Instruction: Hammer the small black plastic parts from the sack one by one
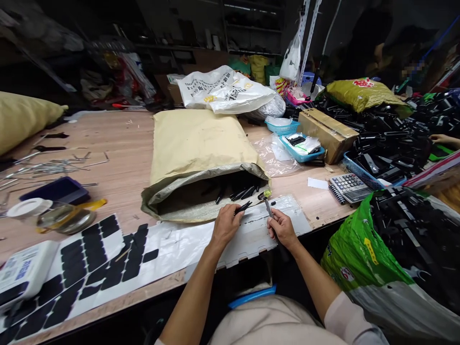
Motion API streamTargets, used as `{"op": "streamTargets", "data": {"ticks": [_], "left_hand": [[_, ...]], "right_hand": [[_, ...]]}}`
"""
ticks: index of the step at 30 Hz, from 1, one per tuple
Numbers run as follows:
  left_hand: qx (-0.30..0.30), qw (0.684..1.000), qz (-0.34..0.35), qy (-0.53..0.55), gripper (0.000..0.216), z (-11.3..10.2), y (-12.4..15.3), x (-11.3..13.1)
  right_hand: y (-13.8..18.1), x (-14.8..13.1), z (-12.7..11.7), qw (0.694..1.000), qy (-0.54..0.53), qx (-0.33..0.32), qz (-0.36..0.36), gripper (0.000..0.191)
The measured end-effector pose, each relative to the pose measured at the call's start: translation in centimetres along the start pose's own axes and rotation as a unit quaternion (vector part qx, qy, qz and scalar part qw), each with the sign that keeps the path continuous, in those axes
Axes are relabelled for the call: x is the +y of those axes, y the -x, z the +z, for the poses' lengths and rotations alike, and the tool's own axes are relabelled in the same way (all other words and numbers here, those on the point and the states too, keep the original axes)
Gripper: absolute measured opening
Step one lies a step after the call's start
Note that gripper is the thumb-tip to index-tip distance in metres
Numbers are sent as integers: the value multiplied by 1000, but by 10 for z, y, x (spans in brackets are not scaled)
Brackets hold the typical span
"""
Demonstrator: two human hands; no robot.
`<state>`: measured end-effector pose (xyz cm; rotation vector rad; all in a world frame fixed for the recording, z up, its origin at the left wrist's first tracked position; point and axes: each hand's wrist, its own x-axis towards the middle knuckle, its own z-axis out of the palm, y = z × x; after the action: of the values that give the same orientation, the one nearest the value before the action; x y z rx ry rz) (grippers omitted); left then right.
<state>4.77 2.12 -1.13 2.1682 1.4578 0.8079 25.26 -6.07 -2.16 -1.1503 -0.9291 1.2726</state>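
My left hand is closed round a slim black plastic piece that points toward the mouth of a big tan sack. My right hand grips a thin grey tool, its tip upright beside a small green bit. Both hands rest over a clear plastic sheet at the table's front edge. More black pieces lie inside the open sack mouth just beyond my fingers.
White backing sheets with black pads lie front left, with a jar, a lid and metal rods. A calculator, blue trays, a cardboard box and heaps of black parts sit right. A green bag stands near my right arm. Another person's hand shows far right.
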Motion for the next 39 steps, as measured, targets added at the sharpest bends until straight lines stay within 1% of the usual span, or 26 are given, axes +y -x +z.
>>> {"op": "streamTargets", "data": {"ticks": [3, 5, 8, 10, 16, 21, 25, 27, 30, 35, 39], "left_hand": [[7, 998, -41, 52, 20, -15, 21, -10], [6, 995, -65, 75, 21, -20, 31, -15], [22, 991, -81, 104, 21, -19, 40, -19], [41, 990, -74, 109, 20, -14, 42, -19], [65, 994, -36, 77, 15, -3, 43, -17], [80, 995, -16, 57, 17, 4, 41, -16], [68, 995, -15, 68, 17, 5, 39, -18], [55, 994, -32, 93, 23, 3, 38, -21], [42, 989, -50, 134, 34, -2, 37, -24], [41, 988, -51, 140, 17, -1, 37, -24], [51, 988, -57, 136, 13, 2, 37, -20]], "right_hand": [[1, 1, 0, 1000, 6, 5, -4, 46], [1, 2, 0, 1000, 9, 5, -10, 45], [1, 3, 0, 1000, 14, 1, -16, 44], [1, 4, 0, 1000, 21, 0, -17, 43], [1, 3, -1, 999, 31, 4, -9, 47], [2, 1, 1, 999, 34, 6, -7, 49], [2, 0, 2, 998, 56, 2, -5, 50], [4, 0, 4, 997, 77, -4, -1, 51], [8, 0, 10, 995, 99, -24, 5, 51], [21, 2, 26, 989, 127, -75, 1, 47], [29, 3, 36, 979, 172, -106, -8, 46]]}}
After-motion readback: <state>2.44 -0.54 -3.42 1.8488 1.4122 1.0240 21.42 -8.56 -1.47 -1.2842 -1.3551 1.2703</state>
